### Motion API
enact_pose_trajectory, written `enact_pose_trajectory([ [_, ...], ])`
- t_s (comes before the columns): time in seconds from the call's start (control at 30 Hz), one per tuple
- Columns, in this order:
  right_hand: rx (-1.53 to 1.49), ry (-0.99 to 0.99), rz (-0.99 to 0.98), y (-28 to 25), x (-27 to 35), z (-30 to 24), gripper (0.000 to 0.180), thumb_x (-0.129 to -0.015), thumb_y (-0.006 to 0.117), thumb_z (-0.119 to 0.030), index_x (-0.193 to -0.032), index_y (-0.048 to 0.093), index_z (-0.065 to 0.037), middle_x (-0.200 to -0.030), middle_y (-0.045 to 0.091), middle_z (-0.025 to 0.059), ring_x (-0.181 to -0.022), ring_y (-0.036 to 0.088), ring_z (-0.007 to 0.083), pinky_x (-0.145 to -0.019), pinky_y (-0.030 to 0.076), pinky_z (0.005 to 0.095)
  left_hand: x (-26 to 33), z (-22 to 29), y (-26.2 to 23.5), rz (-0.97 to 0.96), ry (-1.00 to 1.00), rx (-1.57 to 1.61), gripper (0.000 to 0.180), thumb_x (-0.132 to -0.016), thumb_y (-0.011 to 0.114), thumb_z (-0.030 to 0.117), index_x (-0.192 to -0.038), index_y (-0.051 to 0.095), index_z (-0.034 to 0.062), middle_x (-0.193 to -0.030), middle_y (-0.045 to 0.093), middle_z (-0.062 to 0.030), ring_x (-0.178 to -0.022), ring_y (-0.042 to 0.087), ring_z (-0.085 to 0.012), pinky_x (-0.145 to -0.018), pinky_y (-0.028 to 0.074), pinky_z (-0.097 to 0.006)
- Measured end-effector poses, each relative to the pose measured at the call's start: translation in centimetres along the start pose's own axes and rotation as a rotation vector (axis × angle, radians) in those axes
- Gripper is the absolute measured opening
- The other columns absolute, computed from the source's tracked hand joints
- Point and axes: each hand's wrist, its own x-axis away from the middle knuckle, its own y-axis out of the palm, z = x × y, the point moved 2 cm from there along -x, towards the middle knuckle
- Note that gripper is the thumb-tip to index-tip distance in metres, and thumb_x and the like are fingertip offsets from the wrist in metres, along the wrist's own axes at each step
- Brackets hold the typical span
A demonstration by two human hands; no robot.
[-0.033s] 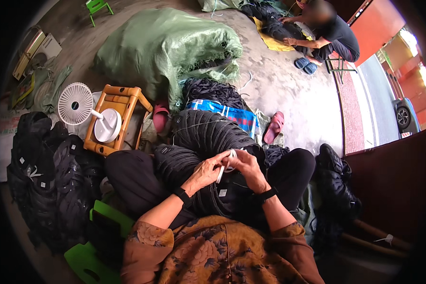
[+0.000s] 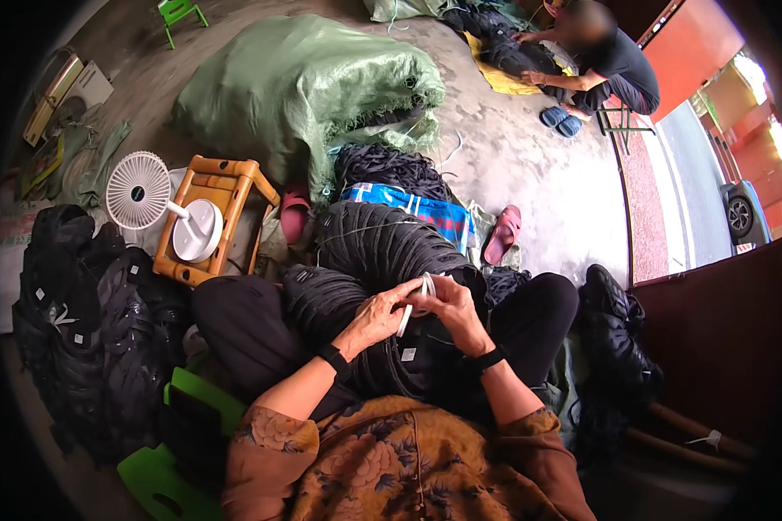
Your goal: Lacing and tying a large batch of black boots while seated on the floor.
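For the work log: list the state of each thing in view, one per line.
left hand: pinching the white strip
right hand: gripping the white strip
white strip: held between both hands
black pleated bundle: resting on the lap
white fan: lying tipped on the wooden stool
wooden stool: upright
green sack: open, slumped

Small white strip [image 2: 411, 306] we pinch between both hands, bent over, above our lap, black pleated fabric bundle [image 2: 369, 260] lying beneath across our knees
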Motion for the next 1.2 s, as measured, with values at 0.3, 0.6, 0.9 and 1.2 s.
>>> enact_pose_trajectory([
  [0.3, -0.400, 0.022, -0.067, -0.4, -0.2, -1.6, 0.025, -0.099, 0.052, -0.012, -0.118, 0.057, 0.002, -0.090, 0.062, 0.0038, -0.086, 0.062, 0.0152, -0.086, 0.052, 0.0325, 0.4, -1.7, -0.7, -0.048, -0.075, 0.074, 0.036, -0.092, 0.050, 0.006, -0.127, 0.045, -0.0005, -0.105, 0.067, -0.0150, -0.098, 0.066, -0.0182, -0.087, 0.050, -0.029],
  [0.6, -0.360, -0.136, -0.047, -0.5, -0.7, -6.8, 0.031, -0.099, 0.053, -0.016, -0.122, 0.054, 0.005, -0.090, 0.061, 0.0027, -0.086, 0.060, 0.0119, -0.090, 0.050, 0.0318, 0.3, -0.5, -0.8, -0.033, 0.047, -0.015, 0.027, -0.094, 0.055, 0.017, -0.116, 0.058, 0.0011, -0.103, 0.065, -0.0142, -0.091, 0.066, -0.0181, -0.082, 0.051, -0.030],
  [0.9, -0.091, -0.161, -0.079, 0.3, -0.5, -8.7, 0.029, -0.099, 0.054, -0.029, -0.107, 0.062, -0.002, -0.085, 0.068, 0.0047, -0.077, 0.065, 0.0126, -0.075, 0.053, 0.0283, 0.1, -1.7, -0.6, 0.033, 0.064, -0.013, 0.030, -0.096, 0.050, 0.022, -0.117, 0.054, 0.0021, -0.093, 0.068, -0.0172, -0.088, 0.067, -0.0288, -0.079, 0.051, -0.034],
  [1.2, 0.035, -0.253, 0.190, -3.2, -0.2, -15.4, 0.026, -0.097, 0.056, -0.022, -0.103, 0.064, 0.002, -0.084, 0.070, 0.0109, -0.077, 0.068, 0.0186, -0.076, 0.055, 0.0323, 0.2, 0.0, -0.6, 0.028, 0.089, -0.072, 0.028, -0.099, 0.036, 0.014, -0.113, 0.053, -0.0035, -0.098, 0.068, -0.0178, -0.097, 0.067, -0.0290, -0.085, 0.051, -0.034],
])
